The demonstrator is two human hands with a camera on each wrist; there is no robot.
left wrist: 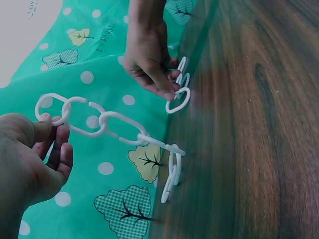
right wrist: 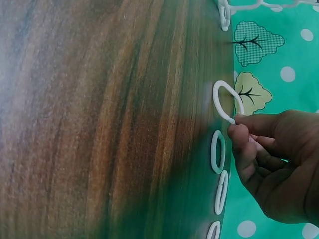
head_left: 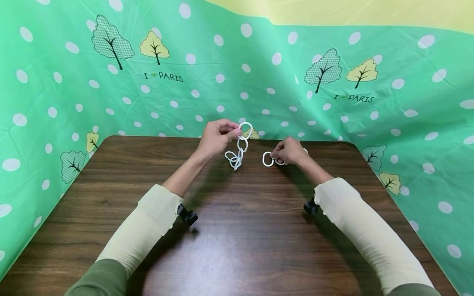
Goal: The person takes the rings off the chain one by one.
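My left hand (head_left: 216,139) pinches the top link of a white chain (left wrist: 124,118) between thumb and fingertips, raised over the far edge of the table. Several oval links hang joined from it, and the lowest ones bunch together near the tabletop. To the right, my right hand (head_left: 290,151) pinches one separate white link (right wrist: 216,94) by its end, low over the table. Below that hand in the right wrist view, loose white links (right wrist: 214,152) lie in a row along the table edge; in the head view the hand partly covers them.
The brown wood-grain table (head_left: 237,246) stretches toward me. A green curtain (head_left: 222,49) with white dots and printed trees hangs behind the table and along its sides. Small black cameras (head_left: 188,216) sit at both wrists, by the pale sleeves.
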